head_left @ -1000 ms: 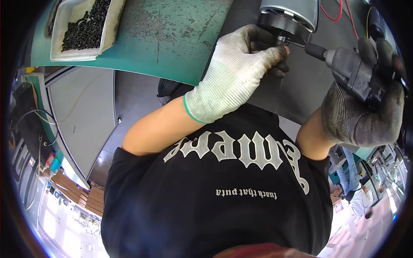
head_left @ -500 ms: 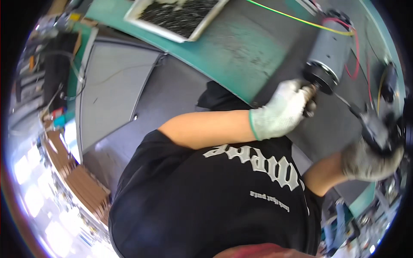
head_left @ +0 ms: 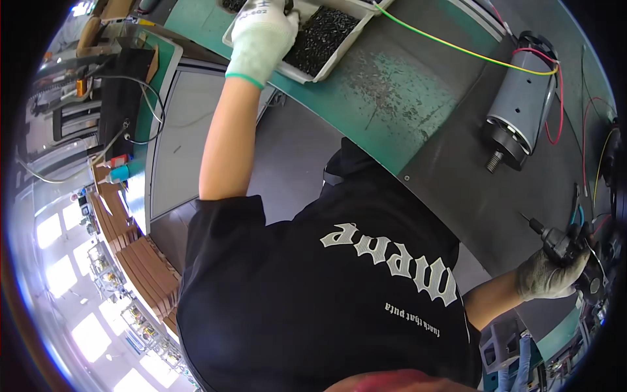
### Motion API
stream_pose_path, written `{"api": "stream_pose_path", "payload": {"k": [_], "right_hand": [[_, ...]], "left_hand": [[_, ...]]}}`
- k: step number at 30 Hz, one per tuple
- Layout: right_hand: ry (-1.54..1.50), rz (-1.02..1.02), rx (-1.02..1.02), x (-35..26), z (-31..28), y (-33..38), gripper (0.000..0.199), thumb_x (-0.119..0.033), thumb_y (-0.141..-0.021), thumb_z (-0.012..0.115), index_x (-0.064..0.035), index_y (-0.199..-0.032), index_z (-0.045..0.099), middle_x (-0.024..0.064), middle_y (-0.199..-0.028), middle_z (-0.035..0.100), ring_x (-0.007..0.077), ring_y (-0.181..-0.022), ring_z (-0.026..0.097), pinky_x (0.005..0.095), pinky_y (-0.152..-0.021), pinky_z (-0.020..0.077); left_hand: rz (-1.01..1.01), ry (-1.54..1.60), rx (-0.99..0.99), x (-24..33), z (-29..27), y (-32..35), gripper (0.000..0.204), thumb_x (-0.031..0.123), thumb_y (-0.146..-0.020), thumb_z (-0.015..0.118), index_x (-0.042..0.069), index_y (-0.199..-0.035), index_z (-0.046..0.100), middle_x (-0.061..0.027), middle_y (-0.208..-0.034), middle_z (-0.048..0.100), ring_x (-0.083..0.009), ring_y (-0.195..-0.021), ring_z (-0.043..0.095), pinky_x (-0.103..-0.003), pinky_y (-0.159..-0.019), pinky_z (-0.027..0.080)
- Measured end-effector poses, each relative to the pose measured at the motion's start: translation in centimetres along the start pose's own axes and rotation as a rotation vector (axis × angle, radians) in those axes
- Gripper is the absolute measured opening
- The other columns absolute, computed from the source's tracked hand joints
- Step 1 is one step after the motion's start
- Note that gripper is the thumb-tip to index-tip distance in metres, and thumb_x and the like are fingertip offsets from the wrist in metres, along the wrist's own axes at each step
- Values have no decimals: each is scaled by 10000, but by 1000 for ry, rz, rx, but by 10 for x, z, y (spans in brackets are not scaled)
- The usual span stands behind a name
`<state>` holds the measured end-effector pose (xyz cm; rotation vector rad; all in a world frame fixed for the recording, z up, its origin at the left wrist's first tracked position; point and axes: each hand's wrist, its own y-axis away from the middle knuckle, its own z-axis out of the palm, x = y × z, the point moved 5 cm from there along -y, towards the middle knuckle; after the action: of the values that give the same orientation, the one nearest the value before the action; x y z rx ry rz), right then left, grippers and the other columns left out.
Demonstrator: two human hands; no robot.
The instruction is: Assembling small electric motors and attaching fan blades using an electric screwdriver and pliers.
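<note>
My left hand (head_left: 262,39), in a white glove with a green cuff, reaches over a white tray (head_left: 318,79) at the top edge. Inside lie many small black screws (head_left: 323,36). The picture's edge cuts off most of its fingers, so their grip is hidden. At the right, my gloved right hand (head_left: 547,277) is closed around a dark power screwdriver (head_left: 558,243), its thin bit pointing to the upper left. A grey cylindrical motor (head_left: 526,91) with a black end and a bare threaded shaft (head_left: 494,161) lies between the two hands, farther back.
A yellow-green wire (head_left: 450,44) and a red wire (head_left: 560,117) run to the motor. The green bench top (head_left: 366,91) is scuffed, with a dark mat (head_left: 450,157) beside it. Blue-handled pliers (head_left: 577,212) lie beyond the screwdriver. Stacked brown cardboard (head_left: 147,271) stands at far left.
My left hand has left the motor's shaft and moved up and left to the tray. My right hand has moved down slightly with the screwdriver, and its bit is now away from the motor.
</note>
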<state>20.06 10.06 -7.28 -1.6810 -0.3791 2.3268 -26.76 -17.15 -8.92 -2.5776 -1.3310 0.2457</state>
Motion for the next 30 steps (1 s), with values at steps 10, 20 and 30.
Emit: {"api": "stream_pose_path", "payload": {"k": [10, 20, 30], "right_hand": [[-103, 102, -43, 1, 10, 7, 293, -91, -901, 594, 122, -1102, 582, 228, -1109, 630, 300, -902, 654, 412, -835, 571], [-235, 174, -161, 1, 26, 5, 308, -63, -889, 598, 95, -1147, 541, 192, -1078, 634, 287, -923, 628, 384, -818, 539], [-902, 189, -536, -56, 99, 9, 357, -12, -841, 568, 82, -1183, 523, 200, -1089, 576, 265, -941, 538, 372, -855, 492]], "left_hand": [[102, 0, -290, -23, 43, -37, 420, 361, -890, 505, 21, -1101, 632, -233, -1087, 656, -385, -1044, 614, -435, -939, 468], [161, -40, -268, -32, 43, -48, 470, 455, -879, 538, 60, -1094, 671, -236, -1004, 671, -406, -965, 638, -469, -876, 500], [-112, 2060, -1111, 192, -30, 131, 427, 349, -854, 705, 18, -1100, 598, -111, -1011, 632, -170, -768, 631, -304, -693, 523]]}}
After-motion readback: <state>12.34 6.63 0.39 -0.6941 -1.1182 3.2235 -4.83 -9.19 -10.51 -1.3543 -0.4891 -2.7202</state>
